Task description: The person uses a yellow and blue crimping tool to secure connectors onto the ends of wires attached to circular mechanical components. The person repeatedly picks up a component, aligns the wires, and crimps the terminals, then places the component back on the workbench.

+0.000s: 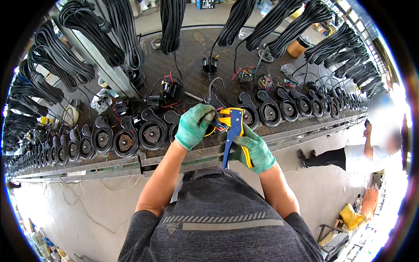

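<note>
Gripping the blue-and-yellow wire-stripping pliers (pixel 233 131) by their handles, the green-gloved right hand (pixel 255 150) presents the head to thin coloured wires (pixel 216 129), which the left hand (pixel 194 125) seemingly pinches steady above the dark conveyor bench (pixel 192 56).

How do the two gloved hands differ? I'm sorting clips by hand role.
The right hand grips a blue and yellow wire stripper by its handles; the left hand pinches coloured wires at the tool's head. The left hand sits higher, nearer the row of black pump housings. Both wear green gloves.
</note>
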A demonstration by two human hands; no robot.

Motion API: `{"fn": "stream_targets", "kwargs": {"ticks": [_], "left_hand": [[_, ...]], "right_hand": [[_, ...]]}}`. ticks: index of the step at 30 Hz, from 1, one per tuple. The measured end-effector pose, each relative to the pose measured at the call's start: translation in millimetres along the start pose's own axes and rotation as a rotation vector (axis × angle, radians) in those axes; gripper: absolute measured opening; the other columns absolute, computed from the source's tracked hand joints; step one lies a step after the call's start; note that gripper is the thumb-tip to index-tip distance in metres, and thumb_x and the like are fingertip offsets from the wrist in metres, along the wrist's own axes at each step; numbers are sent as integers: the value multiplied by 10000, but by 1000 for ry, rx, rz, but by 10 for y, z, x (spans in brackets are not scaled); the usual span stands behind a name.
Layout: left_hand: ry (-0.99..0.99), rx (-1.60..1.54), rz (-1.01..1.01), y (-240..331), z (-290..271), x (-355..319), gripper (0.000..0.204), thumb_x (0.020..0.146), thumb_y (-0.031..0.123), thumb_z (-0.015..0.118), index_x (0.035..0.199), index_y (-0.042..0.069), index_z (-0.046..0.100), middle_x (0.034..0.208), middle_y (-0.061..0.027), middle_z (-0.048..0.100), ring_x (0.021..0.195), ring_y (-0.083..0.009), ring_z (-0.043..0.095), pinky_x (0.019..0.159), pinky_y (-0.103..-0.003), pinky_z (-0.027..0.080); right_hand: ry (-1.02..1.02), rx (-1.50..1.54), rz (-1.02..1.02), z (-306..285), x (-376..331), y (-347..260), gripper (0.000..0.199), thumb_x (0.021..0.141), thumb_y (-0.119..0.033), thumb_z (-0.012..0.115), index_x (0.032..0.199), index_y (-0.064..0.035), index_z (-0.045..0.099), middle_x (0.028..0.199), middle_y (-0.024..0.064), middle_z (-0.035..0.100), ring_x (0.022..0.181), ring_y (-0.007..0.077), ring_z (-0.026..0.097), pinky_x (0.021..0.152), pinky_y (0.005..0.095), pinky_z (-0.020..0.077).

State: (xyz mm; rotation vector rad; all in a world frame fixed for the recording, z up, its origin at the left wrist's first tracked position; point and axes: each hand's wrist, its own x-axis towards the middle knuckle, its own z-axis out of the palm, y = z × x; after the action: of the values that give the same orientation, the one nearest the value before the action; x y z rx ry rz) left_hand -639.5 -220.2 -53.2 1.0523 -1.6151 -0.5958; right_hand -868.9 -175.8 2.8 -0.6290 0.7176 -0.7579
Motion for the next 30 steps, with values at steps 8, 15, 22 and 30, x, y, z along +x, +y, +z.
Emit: {"fn": "stream_targets", "kwargs": {"ticks": [8,15,22,30], "left_hand": [[-25,126,45,59,109,57,222,938,187,711,1077,15,714,860,-138,664,784,-336,662,701,-402,531],[-60,212,34,116,149,107,197,916,144,711,1067,16,712,849,-134,646,780,-342,649,700,-404,521],[-89,300,8,169,147,142,203,901,185,718,1049,46,732,867,-132,654,810,-364,651,709,-436,526],[-149,375,71,127,126,166,208,887,185,727,1049,55,734,881,-132,661,825,-369,653,717,-442,530]], "right_hand": [[-93,-30,-4,-157,92,-202,678,951,-205,706,1543,-118,387,1205,150,671,967,283,723,795,483,627],[-25,-127,4,-158,74,-346,581,1010,-153,652,1527,-116,390,1066,83,677,838,205,716,713,373,629],[8,-147,8,-261,136,-312,479,1016,-164,651,1440,-85,443,979,65,677,759,190,707,649,326,603],[13,-189,-37,-304,197,-238,427,1018,-243,641,1376,-76,480,862,46,656,615,151,653,526,285,552]]}}
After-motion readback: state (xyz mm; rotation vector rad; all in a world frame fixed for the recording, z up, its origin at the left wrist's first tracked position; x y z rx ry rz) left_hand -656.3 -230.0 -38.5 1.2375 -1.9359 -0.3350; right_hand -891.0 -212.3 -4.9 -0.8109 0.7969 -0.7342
